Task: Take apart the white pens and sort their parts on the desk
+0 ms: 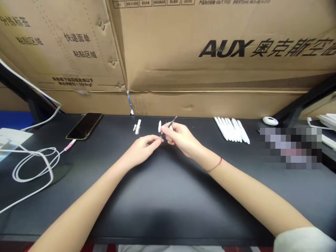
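My right hand (181, 140) is closed in a pinch around a thin dark pen refill (170, 124) that points up and to the right. My left hand (143, 148) meets it at the refill's lower tip, fingers pinched together there; whether it holds something small I cannot make out. Just beyond the hands, two white pen parts lie on the black table (162, 196): a cap piece (138, 126) and a shorter tip piece (159, 126). A row of several white pens (232, 130) lies to the right.
A black phone (84, 126) lies at the back left with a white cable (34, 164) looped beside it. Large cardboard boxes (210, 52) stand against the table's far edge. A white round object (270, 121) sits at the back right, by a blurred patch.
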{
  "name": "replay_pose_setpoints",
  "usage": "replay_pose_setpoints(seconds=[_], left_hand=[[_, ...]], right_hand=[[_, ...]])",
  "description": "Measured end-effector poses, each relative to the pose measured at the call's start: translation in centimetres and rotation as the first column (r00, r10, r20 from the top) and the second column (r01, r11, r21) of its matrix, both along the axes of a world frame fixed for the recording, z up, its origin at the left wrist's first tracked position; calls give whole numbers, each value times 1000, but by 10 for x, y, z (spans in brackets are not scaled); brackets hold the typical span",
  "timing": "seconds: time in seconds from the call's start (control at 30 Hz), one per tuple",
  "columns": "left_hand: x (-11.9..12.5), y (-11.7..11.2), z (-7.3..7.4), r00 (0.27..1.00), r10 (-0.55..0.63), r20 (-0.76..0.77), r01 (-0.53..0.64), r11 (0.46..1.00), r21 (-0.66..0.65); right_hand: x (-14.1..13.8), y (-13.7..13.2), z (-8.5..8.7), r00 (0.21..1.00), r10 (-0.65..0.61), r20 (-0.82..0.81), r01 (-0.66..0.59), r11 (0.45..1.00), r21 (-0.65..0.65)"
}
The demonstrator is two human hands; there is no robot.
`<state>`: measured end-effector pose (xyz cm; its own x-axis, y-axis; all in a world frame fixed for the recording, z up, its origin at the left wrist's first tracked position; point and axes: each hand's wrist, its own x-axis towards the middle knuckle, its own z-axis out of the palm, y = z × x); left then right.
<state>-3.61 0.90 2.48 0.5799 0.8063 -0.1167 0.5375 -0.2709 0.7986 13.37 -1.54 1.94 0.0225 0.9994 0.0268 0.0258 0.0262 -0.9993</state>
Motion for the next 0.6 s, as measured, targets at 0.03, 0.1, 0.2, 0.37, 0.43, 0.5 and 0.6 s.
replay_pose_setpoints(seconds=[0.03, 0.1, 0.2, 0.37, 0.43, 0.5, 0.6], left_hand=[[1, -2, 0, 1000, 14, -13, -14, 999, 32], [1, -2, 0, 997, 60, -39, -56, 994, 93], [-3, 3, 0, 991, 113, -70, -103, 985, 140], [-9, 9, -2, 984, 139, -111, -119, 978, 171], [-10, 9, -2, 981, 155, -120, -132, 974, 183], [-11, 9, -1, 977, 172, -125, -146, 971, 190], [-12, 10, -1, 975, 183, -123, -157, 968, 198]], right_hand=[[2, 4, 3, 1000, -23, -8, 23, 999, 21], [10, 16, 7, 991, -117, 69, 113, 992, 52], [23, 35, 8, 918, -245, 311, 239, 969, 60], [16, 53, 1, 706, -182, 684, 231, 973, 19], [8, 57, -2, 636, -146, 758, 220, 975, 4], [4, 60, -4, 571, -126, 811, 211, 977, 3], [1, 60, -5, 528, -115, 842, 207, 978, 4]])
